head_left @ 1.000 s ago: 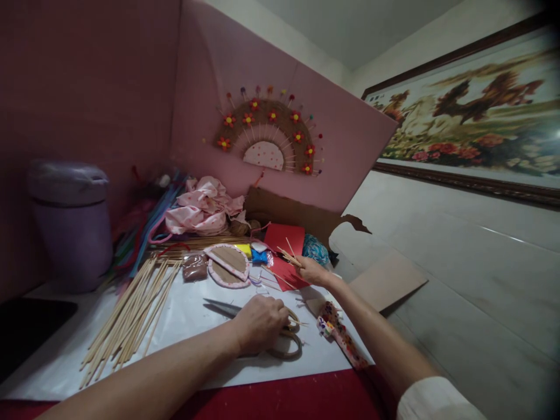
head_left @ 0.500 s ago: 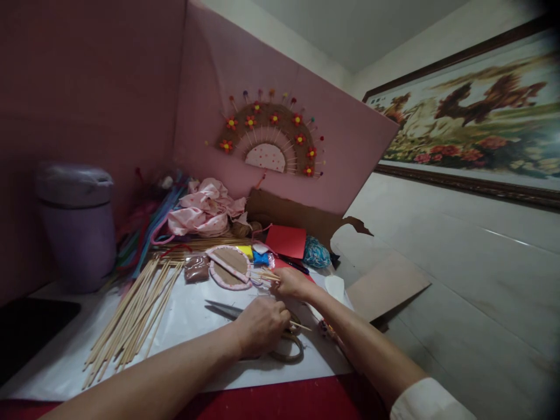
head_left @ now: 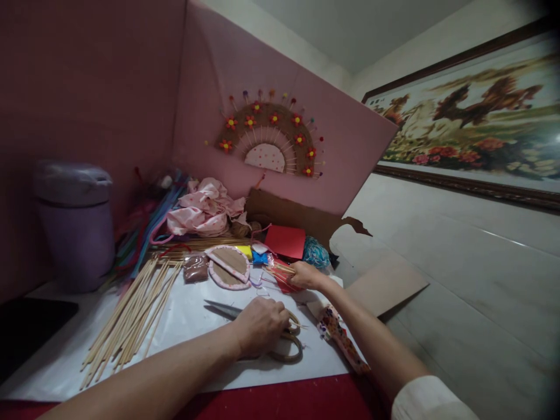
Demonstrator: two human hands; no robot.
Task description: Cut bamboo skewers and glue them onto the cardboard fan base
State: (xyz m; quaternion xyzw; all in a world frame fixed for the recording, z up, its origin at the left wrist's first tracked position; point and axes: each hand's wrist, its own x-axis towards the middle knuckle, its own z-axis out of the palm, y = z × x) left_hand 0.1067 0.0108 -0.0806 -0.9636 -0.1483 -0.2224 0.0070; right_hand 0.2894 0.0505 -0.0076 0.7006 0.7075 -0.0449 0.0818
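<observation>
My left hand [head_left: 262,324] is closed over the handles of a pair of scissors [head_left: 286,353], which lie on the white sheet with blades pointing left. From its fingers a thin wooden stick [head_left: 303,325] shows only a faint tip; the rest is hidden. My right hand [head_left: 307,275] pinches a small bundle of short wooden sticks [head_left: 280,268] above a red sheet [head_left: 286,281]. Left of this bundle lies a round cardboard disc [head_left: 234,261] edged with pink dotted fabric. Many long wooden sticks [head_left: 126,321] lie in a loose pile on the left.
A purple lidded bin [head_left: 79,227] stands at the left. Crumpled pink fabric [head_left: 205,210], a brown packet [head_left: 195,268], a red card [head_left: 285,242] and blue yarn [head_left: 317,252] lie towards the back. A flower-decorated fan shape [head_left: 273,119] is on the pink panel [head_left: 336,134]. Patterned fabric [head_left: 343,338] lies under my right forearm.
My right hand has moved right and slightly up with the bundle of sticks, away from my left hand. More of the patterned fabric shows. My left hand stays nearly in place.
</observation>
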